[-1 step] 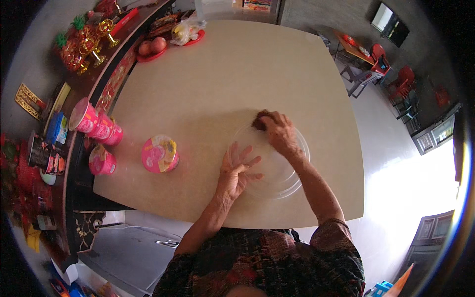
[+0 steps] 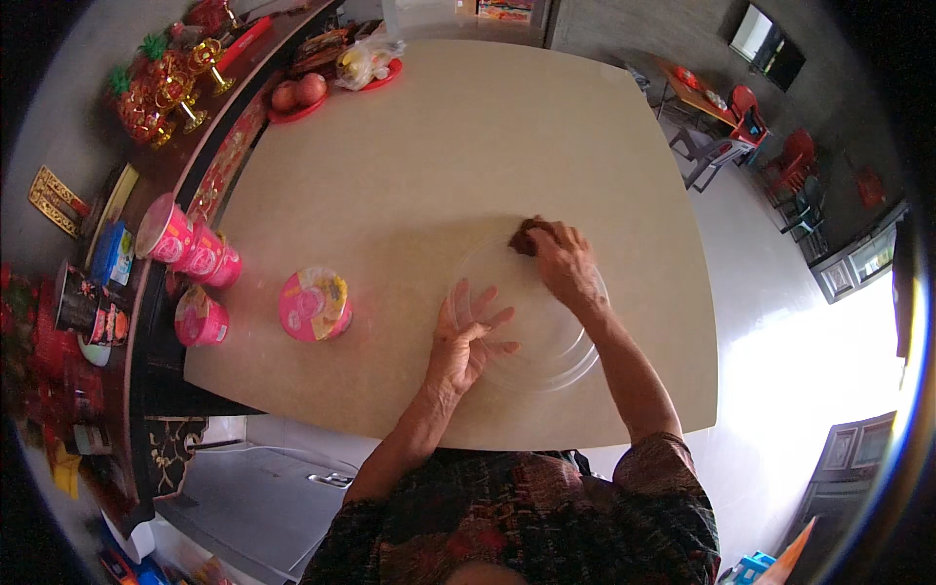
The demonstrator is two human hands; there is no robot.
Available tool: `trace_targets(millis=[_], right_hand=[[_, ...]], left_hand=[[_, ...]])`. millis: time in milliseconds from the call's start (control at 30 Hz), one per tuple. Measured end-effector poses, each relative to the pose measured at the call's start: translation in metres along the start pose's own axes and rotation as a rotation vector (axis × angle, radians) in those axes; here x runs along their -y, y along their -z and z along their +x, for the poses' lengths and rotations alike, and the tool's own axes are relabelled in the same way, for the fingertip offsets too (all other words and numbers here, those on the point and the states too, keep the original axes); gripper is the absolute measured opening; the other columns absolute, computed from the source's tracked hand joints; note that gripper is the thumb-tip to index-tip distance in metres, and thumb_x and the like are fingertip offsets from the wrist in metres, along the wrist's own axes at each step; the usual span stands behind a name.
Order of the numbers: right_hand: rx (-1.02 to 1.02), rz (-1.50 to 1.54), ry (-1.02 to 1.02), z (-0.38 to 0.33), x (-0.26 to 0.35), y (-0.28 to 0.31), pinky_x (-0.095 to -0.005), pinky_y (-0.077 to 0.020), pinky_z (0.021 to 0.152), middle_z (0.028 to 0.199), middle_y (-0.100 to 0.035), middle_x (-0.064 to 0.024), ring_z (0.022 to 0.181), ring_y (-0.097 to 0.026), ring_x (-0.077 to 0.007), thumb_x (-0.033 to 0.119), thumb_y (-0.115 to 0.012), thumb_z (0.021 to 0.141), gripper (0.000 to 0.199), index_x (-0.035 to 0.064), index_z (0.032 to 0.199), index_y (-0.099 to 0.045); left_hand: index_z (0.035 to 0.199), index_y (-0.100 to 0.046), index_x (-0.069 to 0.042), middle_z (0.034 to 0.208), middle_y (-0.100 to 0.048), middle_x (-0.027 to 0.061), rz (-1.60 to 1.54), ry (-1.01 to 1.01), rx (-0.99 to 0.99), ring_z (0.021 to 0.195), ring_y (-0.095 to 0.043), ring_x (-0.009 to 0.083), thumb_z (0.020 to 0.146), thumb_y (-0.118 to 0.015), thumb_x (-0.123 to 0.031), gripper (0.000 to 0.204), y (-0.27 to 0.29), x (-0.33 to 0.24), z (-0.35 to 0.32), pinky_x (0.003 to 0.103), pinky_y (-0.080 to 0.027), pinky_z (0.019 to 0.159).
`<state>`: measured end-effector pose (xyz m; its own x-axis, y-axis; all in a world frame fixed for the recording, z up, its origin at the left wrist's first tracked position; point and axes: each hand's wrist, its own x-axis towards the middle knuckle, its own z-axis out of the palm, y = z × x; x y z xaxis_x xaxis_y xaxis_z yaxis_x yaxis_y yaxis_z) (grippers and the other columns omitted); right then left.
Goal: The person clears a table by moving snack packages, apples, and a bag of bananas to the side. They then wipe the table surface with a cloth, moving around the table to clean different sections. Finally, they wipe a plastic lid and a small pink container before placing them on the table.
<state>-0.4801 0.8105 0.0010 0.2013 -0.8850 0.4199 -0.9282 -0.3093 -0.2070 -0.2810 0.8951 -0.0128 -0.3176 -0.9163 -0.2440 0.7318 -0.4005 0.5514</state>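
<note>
A clear round plate (image 2: 522,366), see-through with a ringed rim, is held over the tabletop in front of me. My left hand (image 2: 466,341) supports it at its left side, fingers spread and showing through the clear material. At the plate's far edge, my right hand (image 2: 567,265) has its fingers closed on a dark brown cloth (image 2: 525,237), pressed against the rim. Part of the cloth is hidden under the fingers. My right forearm crosses the plate's right side.
The beige table (image 2: 458,127) carries a pink lidded cup (image 2: 314,304) on the left. More pink cups (image 2: 200,249) stand at its left edge by a dark shelf (image 2: 156,322). Round fruit (image 2: 297,93) and a plastic bag (image 2: 369,63) sit on red plates at the far left.
My right hand and the brown cloth have shifted slightly to the right along the plate's far rim. My left hand has stayed in place.
</note>
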Motion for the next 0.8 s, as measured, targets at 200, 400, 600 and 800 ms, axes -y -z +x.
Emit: trace_targets(millis=[200,400,600,800], right_hand=[[-0.098,-0.163,-0.14,-0.03,0.004,0.013,-0.0456,-0.0427,0.087,0.125,-0.046,-0.0094,0.107,-0.048,-0.0327,0.008,-0.06,0.076,0.028,0.0128,0.104,-0.064],[-0.004,0.156,0.312,-0.006,0.075,-0.009,-0.0431,-0.0405,0.095,0.101,-0.06,-0.0052,0.108,-0.05,-0.0289,0.014,-0.062,0.076,0.019,0.0089,0.094,-0.066],[-0.044,0.335,0.325,-0.007,0.082,-0.005,-0.0415,-0.0483,0.087,0.106,-0.056,-0.0081,0.103,-0.056,-0.0286,0.013,-0.068,0.07,0.023,0.0138,0.093,-0.064],[-0.04,-0.063,0.051,-0.011,0.012,0.02,-0.0446,-0.0419,0.077,0.097,-0.057,-0.0061,0.094,-0.055,-0.0252,0.018,-0.065,0.074,0.027,0.0174,0.101,-0.063]], left_hand=[[0.146,-0.009,-0.019,0.141,-0.034,0.0167,0.014,0.001,0.049,0.117,-0.051,0.0382,0.079,-0.048,0.007,0.082,-0.002,0.001,0.001,0.052,-0.058,0.073],[0.144,-0.018,-0.019,0.137,-0.041,0.0106,0.078,0.012,0.137,0.117,-0.052,0.0313,0.08,-0.061,-0.001,0.079,0.007,-0.001,0.009,0.051,-0.058,0.076],[0.142,-0.023,-0.019,0.135,-0.042,0.0107,0.031,-0.04,0.105,0.118,-0.051,0.0319,0.081,-0.062,-0.002,0.074,0.009,0.005,0.004,0.052,-0.057,0.077],[0.146,-0.007,-0.02,0.143,-0.03,0.0207,0.033,-0.03,0.023,0.116,-0.051,0.0409,0.082,-0.05,0.006,0.081,-0.001,0.001,-0.002,0.053,-0.057,0.074]])
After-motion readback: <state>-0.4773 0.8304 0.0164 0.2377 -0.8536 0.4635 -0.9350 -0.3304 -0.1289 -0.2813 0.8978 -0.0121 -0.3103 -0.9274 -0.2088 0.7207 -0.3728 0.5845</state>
